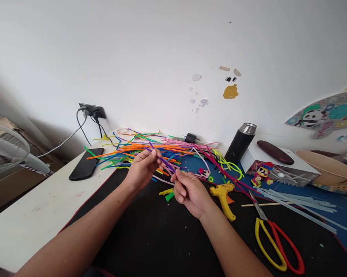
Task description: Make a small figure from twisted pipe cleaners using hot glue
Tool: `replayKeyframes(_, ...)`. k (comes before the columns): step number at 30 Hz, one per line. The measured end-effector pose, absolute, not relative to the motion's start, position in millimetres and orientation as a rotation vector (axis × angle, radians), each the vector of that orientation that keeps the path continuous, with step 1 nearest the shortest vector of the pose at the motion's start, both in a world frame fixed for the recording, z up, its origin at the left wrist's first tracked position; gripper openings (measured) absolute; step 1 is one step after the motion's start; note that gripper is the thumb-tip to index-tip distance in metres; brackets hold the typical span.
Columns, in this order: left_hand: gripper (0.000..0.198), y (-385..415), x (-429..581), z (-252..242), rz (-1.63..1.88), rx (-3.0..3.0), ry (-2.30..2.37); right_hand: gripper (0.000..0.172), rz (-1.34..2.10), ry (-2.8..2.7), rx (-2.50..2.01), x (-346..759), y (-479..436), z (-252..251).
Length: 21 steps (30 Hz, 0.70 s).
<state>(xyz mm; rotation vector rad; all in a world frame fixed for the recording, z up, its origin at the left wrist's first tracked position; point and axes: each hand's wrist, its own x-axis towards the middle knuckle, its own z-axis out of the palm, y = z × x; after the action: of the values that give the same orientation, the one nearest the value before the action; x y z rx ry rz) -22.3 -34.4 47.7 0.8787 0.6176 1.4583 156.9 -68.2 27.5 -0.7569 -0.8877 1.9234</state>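
Purple pipe cleaners (pixel 168 165) are stretching between both hands in the head view, above the black mat (pixel 150 238). The left hand (pixel 146 165) is pinching them near their far tips, while the right hand (pixel 190 190) is gripping the nearer end. Multicoloured stems (pixel 129 147) are lying behind; a yellow glue gun (pixel 224 198) is resting beside the right hand, scissors (pixel 266 219) farther right.

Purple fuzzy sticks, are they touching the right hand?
Touching: the head view shows the right hand pinching the purple fuzzy sticks between thumb and fingers.
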Motion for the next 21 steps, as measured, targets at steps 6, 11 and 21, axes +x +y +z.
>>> replayKeyframes(6,0.030,-30,-30,49,1.431,0.886,0.638,0.046,1.917,-0.878,-0.806,161,-67,33)
replayKeyframes(11,0.028,-27,-33,50,1.373,0.981,0.644,0.050,1.853,-0.864,-0.822,170,-62,38)
replayKeyframes(21,0.032,-11,-31,70,1.238,1.275,0.715,0.049,1.551,-0.961,-0.932,188,-50,41)
